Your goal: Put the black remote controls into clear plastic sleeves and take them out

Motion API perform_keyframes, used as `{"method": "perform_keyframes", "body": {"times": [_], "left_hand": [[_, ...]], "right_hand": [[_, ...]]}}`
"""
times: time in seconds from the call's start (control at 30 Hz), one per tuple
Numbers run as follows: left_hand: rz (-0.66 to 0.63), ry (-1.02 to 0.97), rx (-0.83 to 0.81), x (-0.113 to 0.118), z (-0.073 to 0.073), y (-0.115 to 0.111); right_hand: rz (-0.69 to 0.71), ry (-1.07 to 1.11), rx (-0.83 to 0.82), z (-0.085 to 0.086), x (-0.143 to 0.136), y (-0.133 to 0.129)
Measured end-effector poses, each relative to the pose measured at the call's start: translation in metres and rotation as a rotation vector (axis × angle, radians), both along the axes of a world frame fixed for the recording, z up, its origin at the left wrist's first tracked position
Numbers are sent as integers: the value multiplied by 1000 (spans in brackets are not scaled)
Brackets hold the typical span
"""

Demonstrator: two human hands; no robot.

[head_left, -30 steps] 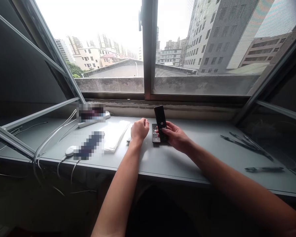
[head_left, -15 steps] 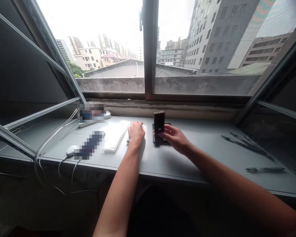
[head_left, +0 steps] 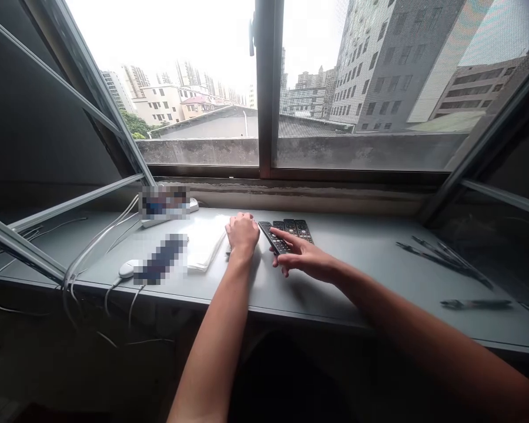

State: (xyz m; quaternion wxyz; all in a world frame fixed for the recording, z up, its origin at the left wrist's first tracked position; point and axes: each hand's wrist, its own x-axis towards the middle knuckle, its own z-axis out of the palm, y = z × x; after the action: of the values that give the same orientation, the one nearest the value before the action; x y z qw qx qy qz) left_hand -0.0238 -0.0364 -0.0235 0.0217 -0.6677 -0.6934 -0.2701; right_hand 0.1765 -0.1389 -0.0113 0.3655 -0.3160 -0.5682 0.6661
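A black remote control (head_left: 278, 242) is gripped in my right hand (head_left: 306, 257), its button side up and tilted above the desk. Behind it several similar black remotes (head_left: 302, 229) lie side by side on the desk. My left hand (head_left: 243, 235) is closed and rests on the desk just left of the held remote; a small grey object shows at its left edge, and what the fingers hold is hidden. Next to that hand, on its left, lie white sheets or bags (head_left: 207, 247).
A grey desk (head_left: 357, 294) runs below the window. Pens (head_left: 476, 304) and thin dark sticks (head_left: 445, 261) lie on the right. White cables, a power strip (head_left: 194, 205), a white round device (head_left: 127, 269) and a blurred-out dark item are on the left. Metal frames slope at both sides.
The remote in my right hand has turned from upright to a low tilt with its buttons showing, and moved slightly left. The remotes behind are now more visible. My left hand has barely moved.
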Motion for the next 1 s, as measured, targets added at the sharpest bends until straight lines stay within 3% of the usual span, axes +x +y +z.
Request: {"method": "perform_keyframes", "body": {"times": [0.27,0.63,1.0], "left_hand": [[26,13,-178,-7,-5,2],[29,11,-184,-8,-8,4],[14,11,-191,-7,-3,0]], "right_hand": [[34,-56,38,-6,-2,2],[101,-195,69,-13,-13,0],[95,-251,-48,-12,-15,7]]}}
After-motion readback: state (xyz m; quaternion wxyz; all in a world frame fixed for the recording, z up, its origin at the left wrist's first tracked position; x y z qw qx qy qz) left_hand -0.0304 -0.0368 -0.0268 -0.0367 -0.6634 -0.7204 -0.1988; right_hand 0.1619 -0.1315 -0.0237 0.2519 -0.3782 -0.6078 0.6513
